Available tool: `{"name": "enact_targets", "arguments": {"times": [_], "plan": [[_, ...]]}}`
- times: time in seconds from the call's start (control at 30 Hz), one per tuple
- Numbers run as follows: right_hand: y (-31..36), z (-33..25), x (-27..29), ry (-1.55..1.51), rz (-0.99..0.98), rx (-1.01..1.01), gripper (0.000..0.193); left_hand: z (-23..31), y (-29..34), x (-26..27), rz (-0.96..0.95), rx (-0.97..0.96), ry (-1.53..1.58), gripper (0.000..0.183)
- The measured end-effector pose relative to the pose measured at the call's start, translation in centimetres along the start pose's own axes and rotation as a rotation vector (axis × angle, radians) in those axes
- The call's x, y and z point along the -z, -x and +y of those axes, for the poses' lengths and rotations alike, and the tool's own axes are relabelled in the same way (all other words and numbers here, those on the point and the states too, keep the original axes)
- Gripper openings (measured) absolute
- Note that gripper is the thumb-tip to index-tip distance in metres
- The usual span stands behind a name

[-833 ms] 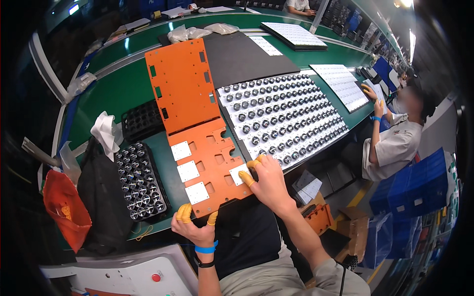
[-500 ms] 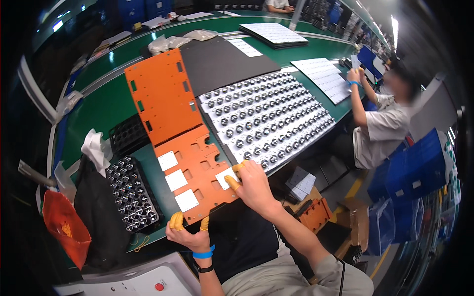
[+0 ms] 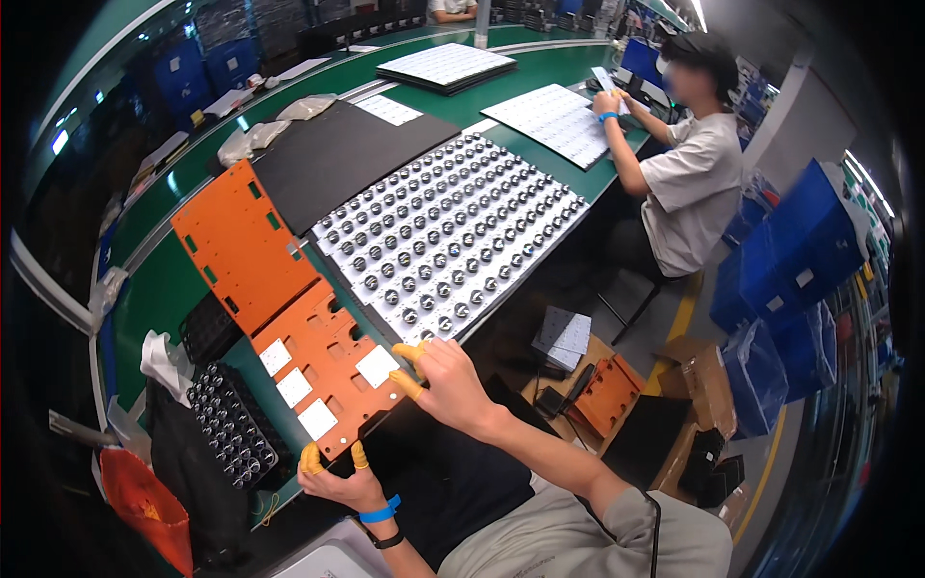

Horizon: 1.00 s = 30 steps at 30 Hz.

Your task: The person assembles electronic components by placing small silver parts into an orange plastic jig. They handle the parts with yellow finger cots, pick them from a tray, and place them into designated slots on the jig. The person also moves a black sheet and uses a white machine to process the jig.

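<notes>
An orange hinged fixture lies unfolded on the green table, its perforated lid laid back to the far side. White square plates sit in its near half: several along the left, such as this square plate, and a single plate on the right. My left hand, with yellow finger covers, grips the fixture's near corner between thumb and fingers. At the right plate's edge is my right hand, also in finger covers; its thumb and forefinger are apart, with nothing visible between them.
Right of the fixture lies a white panel with rows of round black-and-silver parts. A black tray of similar parts stands at the left, near an orange bag. A co-worker sits at the right, beyond blue bins.
The view has swung right, shifting the table leftward in the picture. My right thumb and forefinger have drawn back from the right plate's top to its edge. My left hand keeps the near corner.
</notes>
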State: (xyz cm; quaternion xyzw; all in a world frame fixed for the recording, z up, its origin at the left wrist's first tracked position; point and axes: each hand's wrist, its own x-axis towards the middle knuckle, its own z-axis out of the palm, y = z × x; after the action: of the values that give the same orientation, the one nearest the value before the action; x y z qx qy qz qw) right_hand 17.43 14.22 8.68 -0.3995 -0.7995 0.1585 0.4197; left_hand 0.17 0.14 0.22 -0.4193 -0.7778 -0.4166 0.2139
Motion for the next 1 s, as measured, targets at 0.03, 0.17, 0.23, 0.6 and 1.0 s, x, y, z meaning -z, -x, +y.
{"name": "enact_targets", "arguments": {"times": [0.03,0.17,0.23,0.6,1.0], "plan": [[0.7,0.4,0.7,-0.044,0.008,-0.039,0.024,-0.1,0.1,0.0,0.003,0.005,-0.016,0.072],[4.7,5.1,1.3,-0.185,0.231,-0.231,0.015,-0.2,0.1,0.2,-0.001,-0.023,-0.013,0.07],[7.7,7.7,1.0,-0.399,0.249,-0.485,0.017,-0.4,0.3,0.1,-0.016,-0.028,-0.012,0.068],[28.7,22.0,-0.3,-0.075,-0.277,-1.145,0.062,-2.4,1.2,-0.5,0.02,-0.143,-0.12,0.062],[41.8,23.5,0.7,0.675,-0.351,-1.103,0.071,-1.4,1.3,-0.9,0.059,-0.153,-0.127,0.06]]}}
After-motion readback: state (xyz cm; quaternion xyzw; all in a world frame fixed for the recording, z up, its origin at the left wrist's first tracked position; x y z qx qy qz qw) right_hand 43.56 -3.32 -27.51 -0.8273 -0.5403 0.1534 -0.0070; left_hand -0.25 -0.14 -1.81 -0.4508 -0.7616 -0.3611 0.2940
